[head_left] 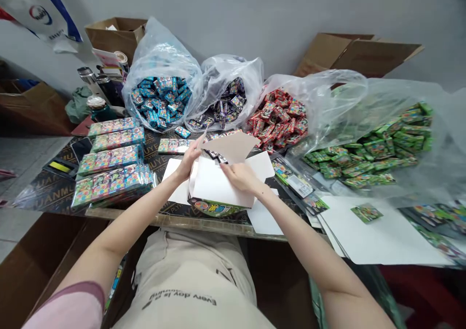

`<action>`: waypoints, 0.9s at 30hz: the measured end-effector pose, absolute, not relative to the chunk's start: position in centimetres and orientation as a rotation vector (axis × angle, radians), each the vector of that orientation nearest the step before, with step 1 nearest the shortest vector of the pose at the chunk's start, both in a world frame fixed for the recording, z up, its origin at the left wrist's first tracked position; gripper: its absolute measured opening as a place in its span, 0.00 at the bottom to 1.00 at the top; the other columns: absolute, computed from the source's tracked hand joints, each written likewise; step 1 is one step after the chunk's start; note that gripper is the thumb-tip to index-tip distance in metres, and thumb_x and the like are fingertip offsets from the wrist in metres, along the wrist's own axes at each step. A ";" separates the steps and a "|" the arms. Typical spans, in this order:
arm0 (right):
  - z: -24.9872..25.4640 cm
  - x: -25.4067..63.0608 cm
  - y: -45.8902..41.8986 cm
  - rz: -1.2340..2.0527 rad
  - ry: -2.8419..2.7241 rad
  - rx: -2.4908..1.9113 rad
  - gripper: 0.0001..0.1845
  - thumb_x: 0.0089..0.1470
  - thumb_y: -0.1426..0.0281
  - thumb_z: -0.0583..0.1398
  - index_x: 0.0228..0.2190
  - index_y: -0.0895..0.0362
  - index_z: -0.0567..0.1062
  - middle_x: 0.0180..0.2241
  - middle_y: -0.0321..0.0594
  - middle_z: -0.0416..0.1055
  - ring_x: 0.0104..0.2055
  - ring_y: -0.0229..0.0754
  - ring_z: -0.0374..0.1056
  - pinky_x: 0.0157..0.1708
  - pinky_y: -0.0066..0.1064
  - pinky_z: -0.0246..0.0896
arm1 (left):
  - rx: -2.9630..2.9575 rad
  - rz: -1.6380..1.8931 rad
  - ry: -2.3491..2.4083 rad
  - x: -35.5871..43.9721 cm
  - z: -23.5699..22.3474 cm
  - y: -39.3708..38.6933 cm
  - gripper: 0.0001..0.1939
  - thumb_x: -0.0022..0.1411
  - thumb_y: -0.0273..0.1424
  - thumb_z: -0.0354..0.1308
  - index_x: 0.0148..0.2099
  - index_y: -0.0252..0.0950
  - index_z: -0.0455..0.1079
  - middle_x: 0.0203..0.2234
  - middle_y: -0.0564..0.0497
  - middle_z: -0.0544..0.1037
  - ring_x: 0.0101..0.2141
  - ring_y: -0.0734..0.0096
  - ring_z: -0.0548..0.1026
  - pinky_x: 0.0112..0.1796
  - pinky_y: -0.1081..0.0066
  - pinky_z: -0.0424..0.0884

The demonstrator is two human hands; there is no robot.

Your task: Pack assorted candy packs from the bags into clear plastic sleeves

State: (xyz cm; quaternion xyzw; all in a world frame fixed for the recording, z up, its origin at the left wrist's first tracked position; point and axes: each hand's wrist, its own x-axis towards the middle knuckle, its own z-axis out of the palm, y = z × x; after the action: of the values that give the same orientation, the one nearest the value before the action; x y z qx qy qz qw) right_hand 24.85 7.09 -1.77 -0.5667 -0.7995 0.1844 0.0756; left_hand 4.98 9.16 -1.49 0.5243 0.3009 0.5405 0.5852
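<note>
A white cardboard display box [214, 186] with a colourful printed bottom stands on the table right in front of me, its flaps up. My left hand [188, 158] pinches the box's left flap near the top. My right hand [240, 176] is closed on the near wall of the box, under the raised lid flap [231, 145]. Dark small packets show inside the box behind the flap. Flat white card blanks [264, 217] lie under and beside the box.
Four clear bags hold small packets: blue [160, 98], purple [227, 103], red [280, 115], green [378, 144]. Several wrapped filled boxes [112, 166] are stacked at left. White sheets [382, 232] lie at right. Cardboard cartons stand behind and below the table edge.
</note>
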 end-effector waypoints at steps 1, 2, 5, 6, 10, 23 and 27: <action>-2.5 24.2 7.0 0.662 -2.485 -1.720 0.45 0.60 0.45 0.33 0.24 0.59 0.77 0.27 0.52 0.75 0.32 0.50 0.71 0.33 0.35 0.59 | 1.225 1.240 0.696 4.2 -2.3 9.0 0.41 0.48 0.62 0.55 0.54 0.37 0.69 0.57 0.45 0.68 0.63 0.48 0.55 0.59 0.58 0.58; -3.2 23.6 7.0 0.767 -2.555 -1.718 0.44 0.61 0.46 0.34 0.29 0.60 0.79 0.31 0.53 0.77 0.35 0.51 0.72 0.36 0.35 0.60 | 1.218 1.216 0.698 3.5 -3.0 8.8 0.43 0.48 0.64 0.51 0.55 0.38 0.69 0.59 0.45 0.66 0.63 0.48 0.53 0.58 0.57 0.58; -4.8 21.7 7.0 0.964 -2.680 -1.713 0.43 0.61 0.47 0.35 0.37 0.62 0.80 0.38 0.55 0.77 0.42 0.54 0.72 0.42 0.38 0.61 | 1.158 1.112 0.843 2.0 -4.5 8.5 0.42 0.52 0.63 0.48 0.60 0.42 0.63 0.62 0.46 0.62 0.62 0.49 0.56 0.55 0.54 0.62; -5.3 21.0 7.0 0.983 -2.707 -1.724 0.42 0.61 0.47 0.36 0.39 0.62 0.80 0.39 0.56 0.77 0.43 0.55 0.72 0.43 0.39 0.61 | 1.153 1.071 0.931 1.8 -4.9 8.4 0.42 0.52 0.61 0.52 0.63 0.44 0.60 0.62 0.45 0.61 0.61 0.49 0.59 0.54 0.54 0.63; -5.7 18.9 7.1 0.943 -2.786 -1.719 0.37 0.62 0.51 0.40 0.38 0.63 0.80 0.39 0.57 0.77 0.42 0.55 0.73 0.42 0.41 0.62 | 1.321 0.905 1.288 1.1 -7.0 8.7 0.54 0.42 0.50 0.68 0.67 0.41 0.51 0.63 0.39 0.58 0.57 0.47 0.64 0.55 0.53 0.62; -5.1 31.1 8.1 0.692 -1.064 -1.453 0.36 0.57 0.48 0.49 0.63 0.45 0.50 0.57 0.47 0.60 0.57 0.50 0.62 0.52 0.51 0.60 | 0.942 0.822 1.170 0.0 -10.5 9.6 0.50 0.35 0.39 0.74 0.61 0.38 0.59 0.51 0.42 0.73 0.50 0.53 0.72 0.51 0.58 0.68; -8.5 28.9 9.5 1.381 -1.416 -1.417 0.61 0.41 0.49 0.65 0.65 0.44 0.35 0.65 0.48 0.50 0.63 0.51 0.56 0.55 0.48 0.57 | 0.883 0.860 1.209 0.4 -10.9 9.4 0.53 0.30 0.34 0.75 0.60 0.35 0.58 0.50 0.40 0.74 0.48 0.52 0.73 0.50 0.57 0.69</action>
State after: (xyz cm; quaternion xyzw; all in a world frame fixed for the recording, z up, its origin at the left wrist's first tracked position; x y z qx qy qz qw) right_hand 28.94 9.49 -8.51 -0.5462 -0.5457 0.5324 0.3470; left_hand 0.36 9.37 -10.92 0.3886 0.5322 0.3787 0.6499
